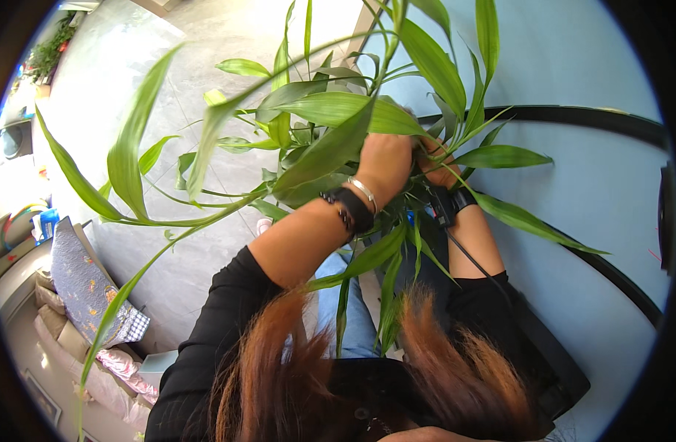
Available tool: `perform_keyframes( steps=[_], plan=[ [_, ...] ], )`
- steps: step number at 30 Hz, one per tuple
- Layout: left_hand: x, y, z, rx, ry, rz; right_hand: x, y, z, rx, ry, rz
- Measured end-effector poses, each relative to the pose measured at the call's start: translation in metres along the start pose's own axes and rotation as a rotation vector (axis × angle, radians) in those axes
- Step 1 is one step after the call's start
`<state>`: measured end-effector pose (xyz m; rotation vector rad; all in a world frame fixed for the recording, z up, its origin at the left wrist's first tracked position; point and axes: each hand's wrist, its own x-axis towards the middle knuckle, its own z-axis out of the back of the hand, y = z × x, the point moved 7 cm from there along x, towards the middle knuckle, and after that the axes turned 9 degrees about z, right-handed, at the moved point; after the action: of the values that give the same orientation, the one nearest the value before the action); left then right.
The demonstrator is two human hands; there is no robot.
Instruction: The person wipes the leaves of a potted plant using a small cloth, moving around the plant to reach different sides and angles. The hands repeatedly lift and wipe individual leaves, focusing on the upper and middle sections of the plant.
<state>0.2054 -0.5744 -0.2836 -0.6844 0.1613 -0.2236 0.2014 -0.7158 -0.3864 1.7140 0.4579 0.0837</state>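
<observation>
A tall leafy green plant [330, 110] with long pointed leaves spreads in front of me. Both my arms reach into its middle. My left hand [386, 158], with a bracelet and a black strap at the wrist, is among the stems, its fingers hidden behind leaves and the hand itself. Close beside it on the right is my right hand [437, 163], partly covered by leaves, with a black strap and a small cabled device [442, 206] at its wrist. What either hand touches in the foliage does not show. Long leaves hang below and between my forearms.
A light blue wall [573, 191] with a black curved strip [559, 114] stands close on the right. Grey tiled floor [198, 147] lies to the left. A sofa with cushions [72, 335] and a patterned blue-grey cloth [95, 287] are at lower left.
</observation>
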Motion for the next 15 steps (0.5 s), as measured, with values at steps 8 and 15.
perform_keyframes(
  steps=[8, 15],
  plan=[
    [-0.004, 0.021, 0.004, -0.108, 0.004, 0.027, 0.004, 0.020, -0.011, 0.177, -0.175, -0.107],
    [-0.021, -0.003, -0.003, 0.437, -0.007, -0.231, 0.016, 0.011, -0.016, 0.552, -0.131, -0.218]
  ],
)
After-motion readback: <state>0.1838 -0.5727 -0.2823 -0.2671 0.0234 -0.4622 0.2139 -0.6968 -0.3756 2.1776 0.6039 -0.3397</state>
